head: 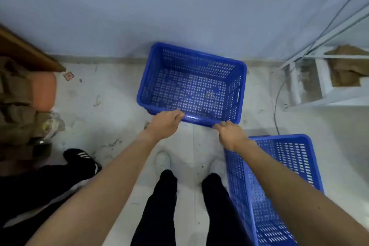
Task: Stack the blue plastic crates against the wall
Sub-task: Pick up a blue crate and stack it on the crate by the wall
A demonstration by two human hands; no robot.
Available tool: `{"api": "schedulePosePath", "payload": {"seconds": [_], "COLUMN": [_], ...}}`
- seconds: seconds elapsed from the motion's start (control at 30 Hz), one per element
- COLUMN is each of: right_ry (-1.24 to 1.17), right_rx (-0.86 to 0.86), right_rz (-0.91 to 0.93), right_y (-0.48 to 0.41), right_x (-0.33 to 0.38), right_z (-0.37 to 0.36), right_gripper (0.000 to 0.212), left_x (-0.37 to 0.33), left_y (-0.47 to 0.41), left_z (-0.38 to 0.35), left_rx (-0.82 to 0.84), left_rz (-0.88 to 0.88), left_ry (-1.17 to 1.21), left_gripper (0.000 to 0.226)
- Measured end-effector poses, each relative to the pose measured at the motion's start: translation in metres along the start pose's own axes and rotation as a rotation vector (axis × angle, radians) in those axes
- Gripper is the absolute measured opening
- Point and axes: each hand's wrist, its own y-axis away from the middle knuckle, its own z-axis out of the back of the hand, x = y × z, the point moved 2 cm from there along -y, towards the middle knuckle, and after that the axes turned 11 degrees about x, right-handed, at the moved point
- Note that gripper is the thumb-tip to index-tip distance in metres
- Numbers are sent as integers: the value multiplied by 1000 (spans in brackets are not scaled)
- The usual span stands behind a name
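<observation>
A blue perforated plastic crate sits empty on the floor, its far side close to the pale wall. My left hand and my right hand both rest on its near rim, fingers curled over the edge. A second blue crate stands on the floor at the lower right, partly under my right forearm. My legs and white shoes are between the two crates.
Another person's leg with a black striped shoe is at the lower left. Brown bags and an orange object crowd the left side. A white metal rack with a dark cable stands at the right.
</observation>
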Motion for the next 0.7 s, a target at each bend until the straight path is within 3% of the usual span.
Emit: {"api": "schedulePosePath", "payload": {"seconds": [0.17,0.3,0.47,0.57,0.7], "right_ry": [-34,16,-18,-36,-120], "right_rx": [-30,-69,-78,-73,-121], "right_rz": [56,117,155,154,176], "right_y": [-128,-216,-280,-298,-310], "right_x": [-17,-34,-48,-51,-57], "right_z": [-38,-80,-117,-131,-144], "right_gripper": [51,55,59,60,77], "left_x": [58,103,147,169,192], "left_y": [-98,-169,-231,-249,-264], "left_z": [-24,-66,-121,-146,-156], "left_rx": [44,129,225,180,-28], "left_rz": [95,195,204,125,-56], "left_ry": [-35,-88,-363,-497,-599], "left_gripper": [33,44,64,61,74]}}
